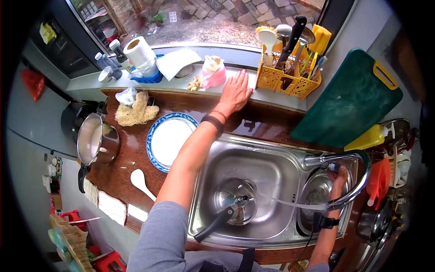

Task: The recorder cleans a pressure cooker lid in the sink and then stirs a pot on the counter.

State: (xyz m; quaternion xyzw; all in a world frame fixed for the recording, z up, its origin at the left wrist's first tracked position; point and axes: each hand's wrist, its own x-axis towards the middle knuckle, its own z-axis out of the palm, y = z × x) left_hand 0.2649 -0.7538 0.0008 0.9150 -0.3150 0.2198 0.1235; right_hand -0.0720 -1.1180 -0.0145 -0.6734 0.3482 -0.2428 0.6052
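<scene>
My left hand rests on the windowsill, fingers spread and holding nothing, between a pink plastic bag and a yellow utensil caddy. My right hand reaches under the curved neck of a chrome tap. Its fingertips meet a small bluish piece beside the tap; the grip is partly hidden. Below lies a metal bowl in the small basin. Water runs leftward from the spout into the large steel sink, where a metal pot lid with a black handle lies.
Left of the sink are a blue-rimmed plate, a white spoon, a pot and a loofah. A green cutting board leans at the right, near a yellow bottle and a red plastic scoop.
</scene>
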